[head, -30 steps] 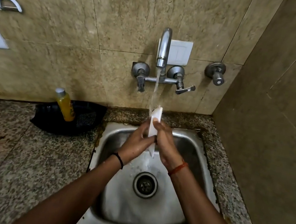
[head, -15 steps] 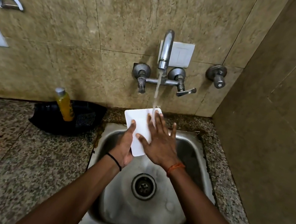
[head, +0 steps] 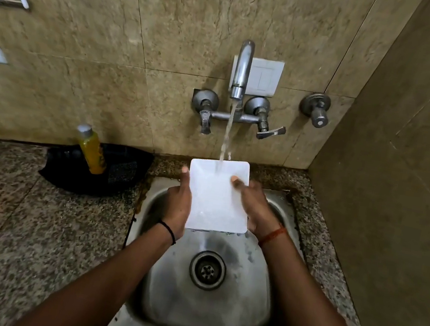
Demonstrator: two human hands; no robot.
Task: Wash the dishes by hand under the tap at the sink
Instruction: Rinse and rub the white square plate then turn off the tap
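sink [head: 267, 306]: steel basin set in the speckled counter, drain bare in the middle — no other dishes show inside it.
tap [head: 242, 68]: on the wall, running; the stream lands on the upper part of the plate.
plate [head: 218, 195]: white, square, held over the back of the sink. a second ago it stood edge-on between the palms; half a second ago it was turned partly flat with the right palm spread across it; now its whole face looks up at the water.
left hand [head: 178, 202]: grips the plate's left edge, thumb on top, fingers hidden beneath.
right hand [head: 255, 204]: has slid off the face to the right edge and holds it there, thumb over the rim.
meaning: rubbing seems to have given way to rinsing — this plate looks nearly done.
bottle [head: 91, 150]: yellow, leaning in a black tray on the counter to the left, well apart from the hands.
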